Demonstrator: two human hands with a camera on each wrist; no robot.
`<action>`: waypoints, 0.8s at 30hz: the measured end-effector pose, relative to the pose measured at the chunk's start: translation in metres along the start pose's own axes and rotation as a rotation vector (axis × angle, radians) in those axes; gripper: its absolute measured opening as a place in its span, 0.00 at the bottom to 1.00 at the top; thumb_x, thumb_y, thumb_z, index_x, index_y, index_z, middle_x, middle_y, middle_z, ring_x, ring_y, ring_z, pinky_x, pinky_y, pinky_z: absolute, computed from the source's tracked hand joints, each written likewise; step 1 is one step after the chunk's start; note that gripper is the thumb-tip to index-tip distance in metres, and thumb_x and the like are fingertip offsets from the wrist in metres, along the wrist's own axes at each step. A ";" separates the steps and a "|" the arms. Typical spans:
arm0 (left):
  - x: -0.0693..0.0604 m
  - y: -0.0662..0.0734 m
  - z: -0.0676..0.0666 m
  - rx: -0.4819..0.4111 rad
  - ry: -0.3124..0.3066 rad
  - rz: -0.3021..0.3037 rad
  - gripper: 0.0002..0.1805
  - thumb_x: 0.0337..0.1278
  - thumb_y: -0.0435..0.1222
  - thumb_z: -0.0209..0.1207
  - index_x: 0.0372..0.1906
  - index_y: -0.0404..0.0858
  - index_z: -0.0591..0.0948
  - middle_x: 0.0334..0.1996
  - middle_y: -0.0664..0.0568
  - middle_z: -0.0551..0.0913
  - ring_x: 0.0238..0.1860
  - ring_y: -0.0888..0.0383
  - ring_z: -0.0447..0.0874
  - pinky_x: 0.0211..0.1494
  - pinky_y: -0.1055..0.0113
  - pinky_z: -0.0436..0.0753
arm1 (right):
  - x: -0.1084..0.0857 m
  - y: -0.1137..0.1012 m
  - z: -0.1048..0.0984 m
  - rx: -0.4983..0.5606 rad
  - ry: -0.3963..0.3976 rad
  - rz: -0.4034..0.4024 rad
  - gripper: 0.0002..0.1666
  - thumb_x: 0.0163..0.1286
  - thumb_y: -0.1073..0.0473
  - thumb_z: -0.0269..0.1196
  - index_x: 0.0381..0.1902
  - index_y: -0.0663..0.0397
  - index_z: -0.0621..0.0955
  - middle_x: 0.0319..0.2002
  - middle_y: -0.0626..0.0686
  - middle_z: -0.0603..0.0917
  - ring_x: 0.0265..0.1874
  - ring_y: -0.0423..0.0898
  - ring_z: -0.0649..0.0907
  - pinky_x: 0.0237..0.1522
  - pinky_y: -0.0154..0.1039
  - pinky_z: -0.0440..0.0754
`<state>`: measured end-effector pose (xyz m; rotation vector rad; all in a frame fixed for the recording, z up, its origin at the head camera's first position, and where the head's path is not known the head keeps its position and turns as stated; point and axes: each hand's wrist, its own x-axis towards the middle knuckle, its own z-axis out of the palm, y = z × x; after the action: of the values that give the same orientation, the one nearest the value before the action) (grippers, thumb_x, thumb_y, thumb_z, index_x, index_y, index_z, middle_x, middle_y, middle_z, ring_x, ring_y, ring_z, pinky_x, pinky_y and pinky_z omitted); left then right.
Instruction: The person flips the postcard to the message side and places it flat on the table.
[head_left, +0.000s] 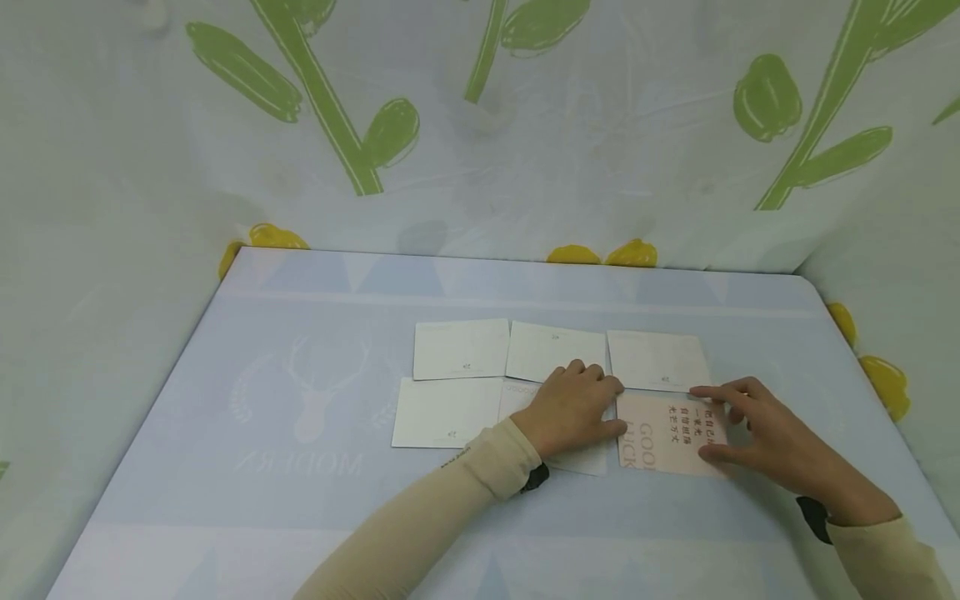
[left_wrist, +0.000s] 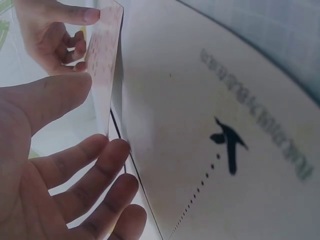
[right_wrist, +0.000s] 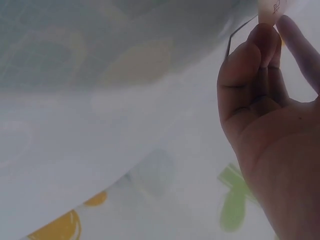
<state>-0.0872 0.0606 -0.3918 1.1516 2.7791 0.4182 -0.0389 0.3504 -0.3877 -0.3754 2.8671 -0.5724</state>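
A pink printed card [head_left: 647,437] with "GOOD LUCK" and a column of characters lies at the right end of the front row of cards. My right hand [head_left: 772,433] holds it by its right part, thumb and index finger at opposite edges; in the right wrist view only a corner of the card [left_wrist: 104,50] shows less clearly than in the left wrist view. At the card's left side, my left hand [head_left: 573,408] has its thumb and fingertips at or near the edge, fingers loosely bent. Beneath that hand lies a paler card [head_left: 588,461], partly covered.
Behind them runs a row of white cards: a left one [head_left: 459,350], a middle one [head_left: 555,350] and a right one [head_left: 656,360]. Another white card [head_left: 446,412] lies front left. All rest on a pale blue patterned table [head_left: 300,500], with leaf-printed fabric [head_left: 480,167] around it.
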 end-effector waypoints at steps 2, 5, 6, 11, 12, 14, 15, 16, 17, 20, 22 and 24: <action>0.001 0.001 0.000 -0.004 -0.002 -0.003 0.25 0.67 0.54 0.61 0.62 0.47 0.81 0.50 0.55 0.84 0.47 0.58 0.78 0.46 0.69 0.76 | -0.001 0.000 0.000 -0.002 0.012 -0.011 0.49 0.47 0.47 0.82 0.66 0.52 0.77 0.53 0.59 0.71 0.42 0.49 0.72 0.31 0.34 0.70; 0.002 0.003 0.001 -0.004 -0.010 -0.016 0.25 0.68 0.54 0.60 0.63 0.47 0.81 0.52 0.55 0.83 0.49 0.58 0.77 0.48 0.68 0.76 | -0.003 0.001 0.000 -0.001 0.031 -0.032 0.47 0.48 0.47 0.82 0.66 0.51 0.77 0.52 0.58 0.71 0.41 0.49 0.72 0.30 0.34 0.70; 0.003 0.003 0.001 -0.003 -0.012 -0.020 0.25 0.69 0.54 0.59 0.64 0.47 0.80 0.52 0.55 0.83 0.49 0.58 0.77 0.48 0.68 0.76 | -0.003 0.000 0.000 0.003 0.035 -0.035 0.47 0.48 0.48 0.82 0.65 0.51 0.77 0.52 0.58 0.71 0.41 0.49 0.71 0.30 0.34 0.70; 0.005 0.006 0.002 -0.008 0.001 -0.030 0.24 0.69 0.52 0.59 0.64 0.47 0.80 0.54 0.56 0.83 0.50 0.58 0.78 0.49 0.68 0.77 | -0.005 0.000 0.000 0.019 0.047 -0.035 0.46 0.48 0.48 0.82 0.65 0.49 0.78 0.52 0.57 0.70 0.42 0.48 0.70 0.31 0.34 0.69; 0.005 0.006 0.002 -0.012 0.011 -0.028 0.23 0.69 0.51 0.60 0.63 0.47 0.81 0.53 0.56 0.84 0.49 0.59 0.78 0.49 0.68 0.77 | -0.006 0.000 0.000 0.018 0.051 -0.036 0.46 0.48 0.48 0.82 0.65 0.49 0.78 0.52 0.57 0.69 0.42 0.48 0.70 0.31 0.34 0.69; 0.006 0.007 0.003 -0.023 0.040 -0.021 0.22 0.68 0.50 0.61 0.62 0.47 0.81 0.51 0.57 0.84 0.47 0.60 0.78 0.47 0.69 0.77 | -0.007 0.000 0.000 0.016 0.066 -0.044 0.46 0.47 0.48 0.82 0.64 0.49 0.78 0.51 0.56 0.70 0.41 0.48 0.70 0.31 0.34 0.69; 0.006 0.007 0.003 -0.028 0.053 -0.018 0.21 0.68 0.49 0.61 0.61 0.47 0.82 0.50 0.58 0.85 0.46 0.60 0.78 0.46 0.69 0.76 | -0.007 0.001 0.000 0.015 0.073 -0.048 0.45 0.47 0.48 0.82 0.64 0.48 0.78 0.51 0.56 0.70 0.41 0.47 0.69 0.31 0.34 0.69; 0.006 0.007 0.003 -0.032 0.067 -0.015 0.19 0.68 0.48 0.61 0.60 0.48 0.82 0.49 0.58 0.85 0.45 0.61 0.77 0.45 0.70 0.76 | -0.007 0.001 0.000 0.013 0.078 -0.052 0.45 0.47 0.48 0.82 0.64 0.48 0.78 0.51 0.55 0.70 0.41 0.47 0.69 0.31 0.34 0.69; 0.007 0.007 0.003 -0.032 0.080 -0.010 0.18 0.68 0.47 0.61 0.59 0.48 0.83 0.47 0.59 0.85 0.43 0.61 0.77 0.44 0.70 0.75 | -0.008 0.001 0.000 0.015 0.081 -0.052 0.45 0.47 0.48 0.82 0.64 0.48 0.78 0.51 0.55 0.70 0.41 0.47 0.69 0.31 0.34 0.69; 0.007 0.007 0.004 -0.041 0.105 -0.003 0.16 0.67 0.46 0.62 0.57 0.48 0.83 0.45 0.61 0.85 0.41 0.62 0.76 0.42 0.71 0.74 | -0.009 0.002 0.000 0.018 0.083 -0.050 0.44 0.49 0.48 0.82 0.64 0.48 0.78 0.51 0.55 0.70 0.41 0.47 0.69 0.30 0.34 0.69; 0.007 0.008 0.004 -0.046 0.115 -0.002 0.16 0.66 0.45 0.63 0.56 0.49 0.84 0.42 0.62 0.85 0.40 0.63 0.76 0.42 0.72 0.74 | -0.010 0.002 0.000 0.016 0.093 -0.054 0.43 0.50 0.49 0.81 0.63 0.49 0.78 0.51 0.55 0.70 0.40 0.46 0.70 0.29 0.34 0.69; 0.006 0.008 0.004 -0.057 0.124 0.000 0.16 0.66 0.45 0.63 0.55 0.49 0.84 0.40 0.64 0.84 0.39 0.64 0.75 0.41 0.72 0.73 | -0.011 0.003 0.000 0.012 0.108 -0.061 0.41 0.52 0.50 0.81 0.63 0.49 0.79 0.50 0.55 0.71 0.39 0.45 0.70 0.29 0.34 0.68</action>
<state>-0.0851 0.0715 -0.3931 1.1513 2.8503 0.5848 -0.0290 0.3559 -0.3872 -0.4437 2.9626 -0.6397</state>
